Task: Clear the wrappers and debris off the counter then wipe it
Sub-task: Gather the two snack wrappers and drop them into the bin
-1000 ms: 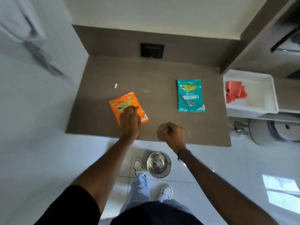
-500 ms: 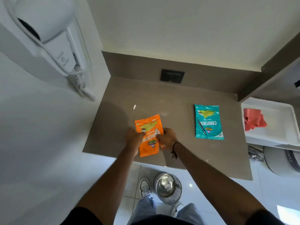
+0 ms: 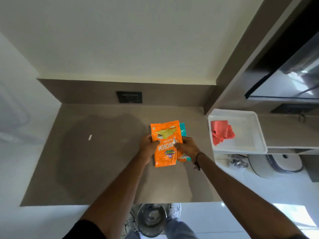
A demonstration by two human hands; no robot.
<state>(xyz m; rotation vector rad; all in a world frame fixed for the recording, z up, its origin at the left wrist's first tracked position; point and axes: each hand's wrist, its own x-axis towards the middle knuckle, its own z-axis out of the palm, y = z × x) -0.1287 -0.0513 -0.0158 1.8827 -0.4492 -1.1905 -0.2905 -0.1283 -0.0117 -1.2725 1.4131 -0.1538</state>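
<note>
From the head view, we hold the orange packet (image 3: 164, 144) by both long edges — our left hand (image 3: 148, 147) curled round its left side, our right hand (image 3: 186, 147) closed on its right side. Its long axis runs away from us, top edge toward the wall. It lies over the teal packet (image 3: 183, 129), of which only a strip shows past the orange one's right edge and a corner below our right hand. Whether our right fingers (image 3: 177, 145) also pinch the teal one we cannot tell; something silvery shows at their tips, too small to name.

The coming move, as we judge it, turns on this: the teal packet sits right under and just right of the orange one, nearest our right hand, so that hand should gather both together.

Left of the packets, well apart from them, a small white scrap (image 3: 90, 137) lies on the table (image 3: 103, 169) — nearer our left hand.

Containers: a metal bin (image 3: 151, 219) stands on the floor just past the table's near edge, between our shoes; something pale lies in it, unclear what. To the right, a white tray (image 3: 250, 131) holds a crumpled red cloth (image 3: 221, 132), likely for the wiping.
</note>
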